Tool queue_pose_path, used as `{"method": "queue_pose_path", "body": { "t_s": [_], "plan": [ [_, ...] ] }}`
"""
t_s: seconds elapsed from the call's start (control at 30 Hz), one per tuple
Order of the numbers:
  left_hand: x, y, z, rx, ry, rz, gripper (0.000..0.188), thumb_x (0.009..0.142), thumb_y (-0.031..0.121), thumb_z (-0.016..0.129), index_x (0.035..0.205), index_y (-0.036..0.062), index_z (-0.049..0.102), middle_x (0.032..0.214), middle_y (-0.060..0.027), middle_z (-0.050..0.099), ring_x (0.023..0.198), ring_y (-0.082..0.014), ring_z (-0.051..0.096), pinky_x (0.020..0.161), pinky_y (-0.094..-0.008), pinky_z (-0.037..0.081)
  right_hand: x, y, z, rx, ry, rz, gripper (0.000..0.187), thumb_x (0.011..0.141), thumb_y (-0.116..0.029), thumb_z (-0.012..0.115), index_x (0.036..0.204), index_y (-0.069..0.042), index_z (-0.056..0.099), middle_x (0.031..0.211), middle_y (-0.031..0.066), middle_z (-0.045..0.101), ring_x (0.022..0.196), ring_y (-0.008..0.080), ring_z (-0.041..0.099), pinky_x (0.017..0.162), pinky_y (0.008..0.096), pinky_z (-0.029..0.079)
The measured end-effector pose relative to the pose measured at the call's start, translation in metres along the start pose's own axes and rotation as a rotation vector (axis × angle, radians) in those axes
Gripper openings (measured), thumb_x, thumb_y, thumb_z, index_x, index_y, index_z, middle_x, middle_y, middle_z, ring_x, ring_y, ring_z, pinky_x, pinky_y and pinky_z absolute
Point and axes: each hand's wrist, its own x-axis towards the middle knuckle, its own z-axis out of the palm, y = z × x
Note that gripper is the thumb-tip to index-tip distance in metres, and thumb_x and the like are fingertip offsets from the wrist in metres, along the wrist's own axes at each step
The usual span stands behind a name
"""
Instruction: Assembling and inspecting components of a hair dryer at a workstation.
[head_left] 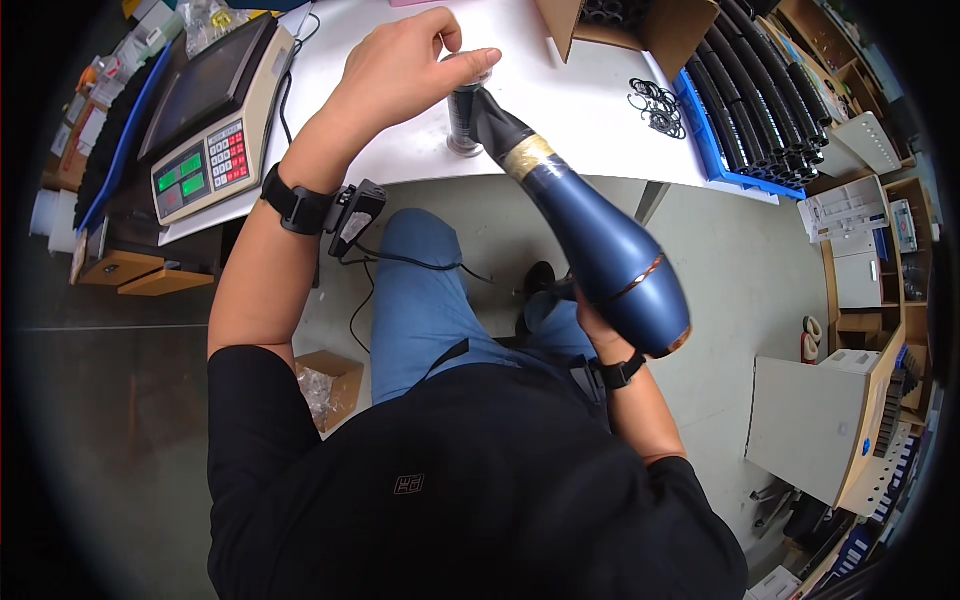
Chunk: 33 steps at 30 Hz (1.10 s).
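Observation:
My left hand (410,65) is closed over the top end of a short upright cylinder (464,120), thumb and curled fingers at its upper rim. The cylinder is dark in the middle with paler, shiny ends, and stands near the front edge of the white table (390,150). My right hand (597,325) is wrapped round the handle of a dark blue hair dryer (605,245), largely hidden behind its body. The dryer's flat black nozzle (496,124) points up at the cylinder's side, very close to it. Yellowish tape (530,157) is wound where nozzle and barrel join.
A scale (210,120) with lit green displays stands at left. Several black rings (657,107) lie loose at right, beside a blue tray (712,150) of black tubes (750,95). An open cardboard box (625,35) sits behind. A cable (415,262) hangs by my left wrist.

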Motion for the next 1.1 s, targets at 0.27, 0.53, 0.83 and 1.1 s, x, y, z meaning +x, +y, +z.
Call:
{"method": "queue_pose_path", "body": {
  "t_s": [0.27, 0.53, 0.83, 1.1],
  "plan": [
    [0.000, -0.012, -0.002, -0.181, 0.016, 0.047, 0.059, 0.082, 0.057, 0.081, 0.101, 0.0010, 0.079, 0.079, -0.0084, 0.069, 0.075, -0.0182, 0.067, 0.067, -0.0320, 0.050, 0.036, -0.067, -0.041, 0.841, 0.062, 0.253, 0.036, 0.098, -0.034, 0.054, 0.084, -0.001, 0.057, 0.067, 0.0093, 0.055, 0.059, 0.0207, 0.061, 0.085, 0.0407, 0.057],
    [-0.031, -0.072, 0.011, -0.017, -0.013, -0.127, 0.051, 0.083, 0.044, 0.078, 0.111, 0.0019, 0.079, 0.098, -0.0195, 0.073, 0.091, -0.0373, 0.069, 0.085, -0.0457, 0.055, 0.040, -0.083, -0.039, 1.111, 0.034, 0.505, 0.038, 0.101, -0.039, 0.053, 0.084, -0.005, 0.057, 0.068, 0.0059, 0.053, 0.057, 0.0189, 0.062, 0.086, 0.0406, 0.057],
    [-0.072, -0.064, 0.054, 0.106, 0.137, 0.182, 0.064, 0.084, 0.032, 0.080, 0.138, 0.0015, 0.063, 0.130, -0.0159, 0.066, 0.125, -0.0358, 0.056, 0.104, -0.0441, 0.046, 0.044, -0.100, -0.033, 1.119, 0.087, 0.545, 0.040, 0.102, -0.042, 0.053, 0.083, -0.007, 0.056, 0.067, 0.0063, 0.053, 0.057, 0.0195, 0.062, 0.087, 0.0395, 0.056],
    [-0.068, -0.015, 0.093, -0.584, 0.230, -0.214, 0.055, 0.085, 0.016, 0.083, 0.130, -0.0013, 0.056, 0.114, -0.0213, 0.071, 0.107, -0.0343, 0.070, 0.095, -0.0431, 0.053, 0.038, -0.112, -0.028, 1.076, 0.116, 0.516, 0.040, 0.101, -0.043, 0.053, 0.083, -0.007, 0.054, 0.067, 0.0067, 0.053, 0.058, 0.0198, 0.060, 0.085, 0.0387, 0.055]
  ]
}}
